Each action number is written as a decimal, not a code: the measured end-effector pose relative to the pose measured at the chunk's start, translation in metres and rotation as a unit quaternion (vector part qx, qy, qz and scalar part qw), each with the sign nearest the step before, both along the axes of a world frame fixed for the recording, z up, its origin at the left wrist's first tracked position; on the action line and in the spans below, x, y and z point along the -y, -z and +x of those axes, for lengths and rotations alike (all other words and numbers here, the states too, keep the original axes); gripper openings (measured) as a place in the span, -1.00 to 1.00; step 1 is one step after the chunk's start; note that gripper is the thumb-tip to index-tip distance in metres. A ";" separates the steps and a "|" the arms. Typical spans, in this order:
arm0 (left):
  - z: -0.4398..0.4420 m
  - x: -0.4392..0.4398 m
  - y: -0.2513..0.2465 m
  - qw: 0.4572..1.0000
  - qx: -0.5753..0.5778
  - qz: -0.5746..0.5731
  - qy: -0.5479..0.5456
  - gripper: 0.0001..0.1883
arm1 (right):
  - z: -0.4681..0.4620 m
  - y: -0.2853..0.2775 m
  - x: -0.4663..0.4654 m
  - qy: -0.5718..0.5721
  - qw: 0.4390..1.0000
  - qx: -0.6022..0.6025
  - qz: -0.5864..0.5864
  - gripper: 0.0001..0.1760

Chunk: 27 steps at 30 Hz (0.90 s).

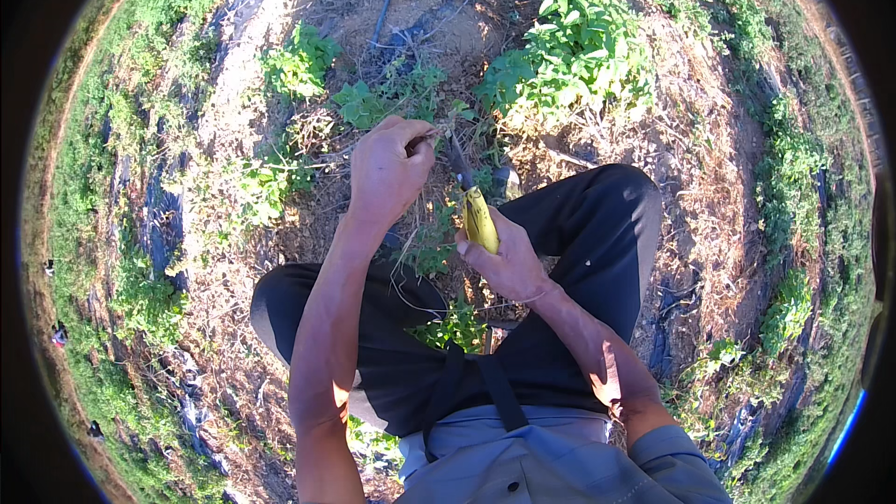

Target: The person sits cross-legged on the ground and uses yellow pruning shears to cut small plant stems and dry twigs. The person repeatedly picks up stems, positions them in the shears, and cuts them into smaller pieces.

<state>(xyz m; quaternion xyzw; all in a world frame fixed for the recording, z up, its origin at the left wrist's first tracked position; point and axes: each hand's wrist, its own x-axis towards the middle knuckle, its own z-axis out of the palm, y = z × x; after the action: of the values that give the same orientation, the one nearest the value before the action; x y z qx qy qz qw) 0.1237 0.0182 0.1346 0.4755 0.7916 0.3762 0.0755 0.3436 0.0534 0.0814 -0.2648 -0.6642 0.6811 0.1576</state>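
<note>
My left hand [392,166] is closed, its thumb and forefinger pinched on thin dry stems [442,131] above the ground. In my right hand [509,255] is the yellow handle of a hand tool [480,220]. A narrow dark metal part points from that handle up toward the pinched stems. Whether the metal touches the stems cannot be told, and its kind is unclear. Green weeds [437,241] grow below, between my bent knees. A long thin dry stem curves from near my left forearm toward my right wrist.
A leafy bush [581,45] stands ahead to the right, and a smaller green plant [301,61] ahead to the left. A thin dark hose [383,14] lies on the soil. Strips of dark plastic sheeting [164,213] run along the left row. Small distant figures appear at the far left edge.
</note>
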 end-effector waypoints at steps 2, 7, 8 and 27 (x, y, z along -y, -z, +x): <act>0.000 0.001 -0.001 1.000 -0.019 -0.005 -0.008 -0.80 | 0.001 -0.003 0.000 -0.012 1.000 0.017 0.017 -0.57; 0.000 0.002 0.000 0.998 -0.067 -0.011 0.002 -0.81 | -0.001 -0.006 0.002 -0.011 0.999 0.001 0.037 -0.62; 0.001 0.002 0.000 0.998 -0.066 -0.007 0.002 -0.81 | -0.001 -0.005 0.002 -0.013 0.999 0.000 0.031 -0.63; 0.000 0.002 0.008 0.969 -0.242 0.004 0.051 -0.83 | -0.003 0.001 -0.006 0.012 0.998 0.050 0.021 -0.61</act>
<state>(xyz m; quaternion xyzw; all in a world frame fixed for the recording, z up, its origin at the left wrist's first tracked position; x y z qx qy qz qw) 0.1239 0.0162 0.1270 0.5924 0.7595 0.2489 -0.1007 0.3403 0.0596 0.0803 -0.3035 -0.6821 0.6509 0.1376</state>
